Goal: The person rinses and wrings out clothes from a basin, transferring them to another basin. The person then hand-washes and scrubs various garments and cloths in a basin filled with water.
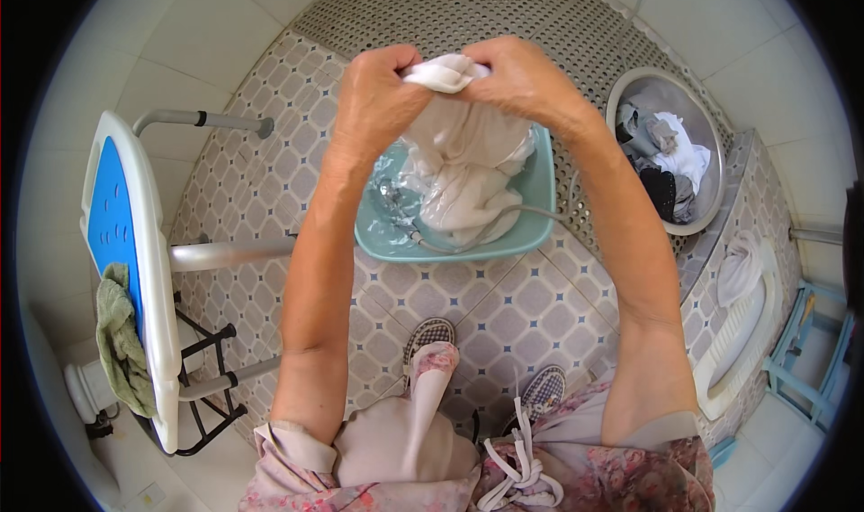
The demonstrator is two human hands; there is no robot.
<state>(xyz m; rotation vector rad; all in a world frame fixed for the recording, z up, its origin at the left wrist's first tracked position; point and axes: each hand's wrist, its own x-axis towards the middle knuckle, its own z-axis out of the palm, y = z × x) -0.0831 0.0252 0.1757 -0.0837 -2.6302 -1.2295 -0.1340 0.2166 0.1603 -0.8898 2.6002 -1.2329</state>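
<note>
Both hands grip a bunched white cloth [447, 73] held up above a teal plastic basin [472, 254]. My left hand [383, 93] has its fingers closed on the cloth's left end, and my right hand [516, 80] is closed on its right end. Below them, more of the wet, pale fabric [466, 195] hangs or lies in the basin; whether it is all one piece I cannot tell. Water stands in the basin, and a grey hose [533, 209] runs over its right rim to a fitting under the water.
A metal bowl [721, 174] of dark, grey and white clothes stands at the right. Below it are a crumpled cloth [739, 269] and a squat toilet [732, 350]. At the left stands a blue-and-white shower seat [115, 201] with a green towel [121, 336]. A perforated mat [432, 12] lies beyond the basin.
</note>
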